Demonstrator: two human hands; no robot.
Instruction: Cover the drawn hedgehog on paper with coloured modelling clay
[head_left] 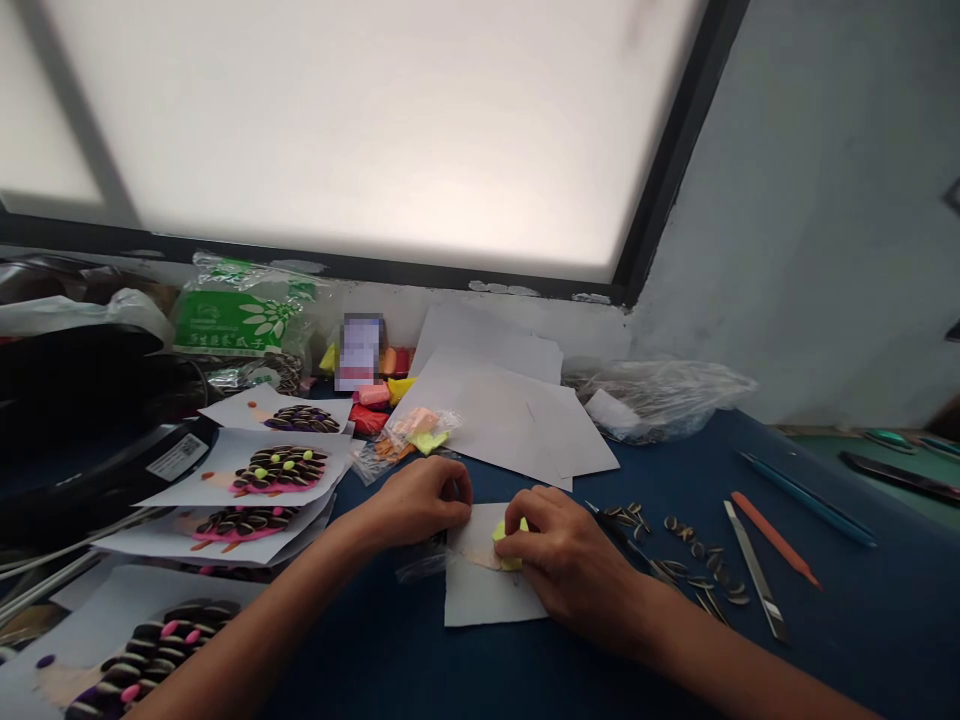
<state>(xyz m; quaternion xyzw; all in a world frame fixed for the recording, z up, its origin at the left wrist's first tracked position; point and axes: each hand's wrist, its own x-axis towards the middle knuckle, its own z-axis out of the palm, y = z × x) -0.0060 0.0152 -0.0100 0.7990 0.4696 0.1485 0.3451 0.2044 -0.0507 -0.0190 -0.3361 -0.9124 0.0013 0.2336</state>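
Observation:
A small white card point(480, 598) lies on the dark blue table in front of me. A flattened piece of yellow-green modelling clay point(510, 548) sits on it, beside a pale, skin-coloured clay shape point(478, 553). The bent fingers of my right hand point(559, 548) press and grip the yellow-green clay, covering part of it. My left hand point(427, 497) is closed, thumb and forefinger together at the card's upper left corner. To the right lie loose striped sunflower seeds point(701, 560).
Finished seed-and-clay hedgehog cards point(277, 465) are stacked at left. White paper sheets point(495, 410), clay packets point(367, 418) and a green seed bag point(240, 318) stand behind. At right lie a metal blade tool point(754, 570), an orange stick point(776, 540) and a blue pen point(810, 498).

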